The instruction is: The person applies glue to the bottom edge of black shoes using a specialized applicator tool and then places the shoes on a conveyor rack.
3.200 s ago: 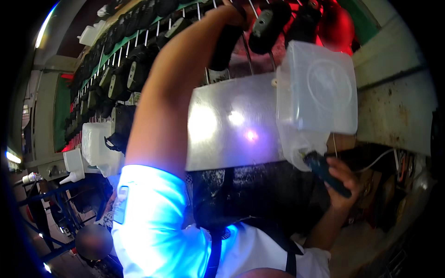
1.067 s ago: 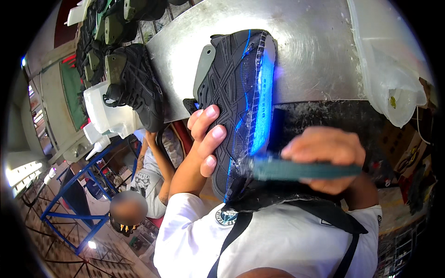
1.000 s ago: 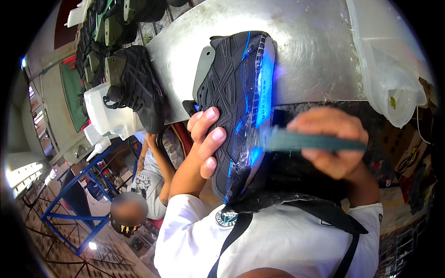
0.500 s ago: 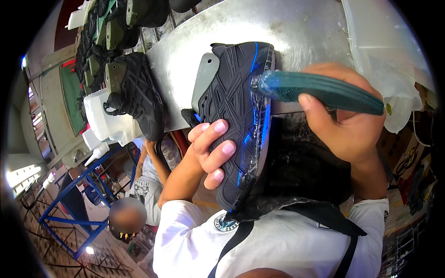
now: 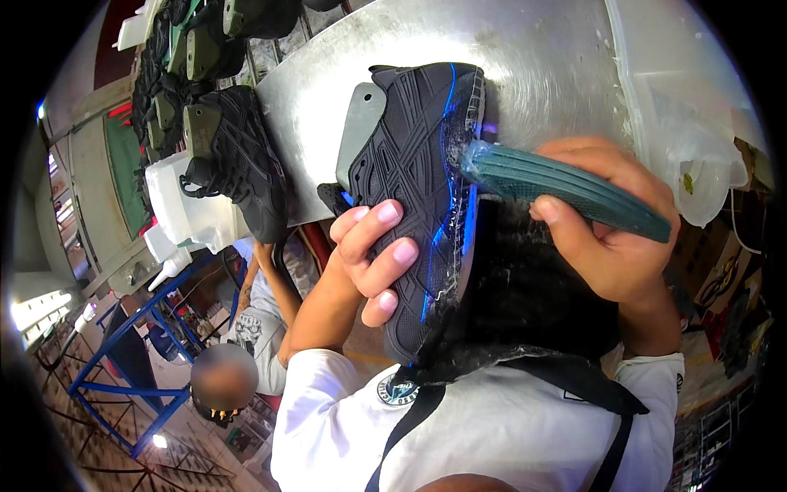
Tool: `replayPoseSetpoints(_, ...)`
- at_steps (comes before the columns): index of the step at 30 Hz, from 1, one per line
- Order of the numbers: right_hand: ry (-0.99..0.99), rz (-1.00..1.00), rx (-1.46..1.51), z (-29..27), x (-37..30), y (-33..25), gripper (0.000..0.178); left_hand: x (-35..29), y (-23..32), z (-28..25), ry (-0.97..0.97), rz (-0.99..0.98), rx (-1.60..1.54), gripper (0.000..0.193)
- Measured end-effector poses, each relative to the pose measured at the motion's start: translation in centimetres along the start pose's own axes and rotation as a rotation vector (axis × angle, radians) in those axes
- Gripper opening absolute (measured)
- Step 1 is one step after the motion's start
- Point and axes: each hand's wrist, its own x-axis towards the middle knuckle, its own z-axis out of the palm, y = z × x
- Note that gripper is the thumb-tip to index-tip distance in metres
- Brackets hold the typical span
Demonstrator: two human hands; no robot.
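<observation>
A black shoe upper (image 5: 410, 164) stands on its side before me, stretched over a grey-green last (image 5: 358, 131) that shows at its opening. Blue-lit lines and a shiny, whitish smear run along its lower edge. My left hand (image 5: 373, 254) is closed round the upper, fingers lying across the patterned side; the thumb is hidden. In my right hand (image 5: 602, 221) is a brush (image 5: 566, 182) with a thick, ribbed dark green handle. Its glue-coated tip meets the shoe's lower edge, and the bristles are hardly visible.
A metal worktop (image 5: 541, 74) lies beyond the shoe. Another black shoe (image 5: 238, 164) sits at the left beside a white plastic container (image 5: 176, 201), with several more behind. Translucent plastic (image 5: 680, 98) covers the right side. A co-worker (image 5: 262, 320) is at the lower left.
The brush tip has moved slightly nearer to me along the shoe's lower edge, and its handle end has swung down. The shoe has shifted slightly away, still in my left hand.
</observation>
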Motion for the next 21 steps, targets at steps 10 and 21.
replayPoseSetpoints(10, -0.052, 0.102, 0.034, 0.7, -3.9, -2.2, 0.024, 0.9, 0.6, 0.5, 0.016, -0.038, 0.003, 0.075)
replayPoseSetpoints(21, -0.083, 0.073, -0.051, 0.4, -3.2, -5.1, 0.023, 3.9, -1.4, -1.7, -0.239, 0.176, 0.0, 0.077)
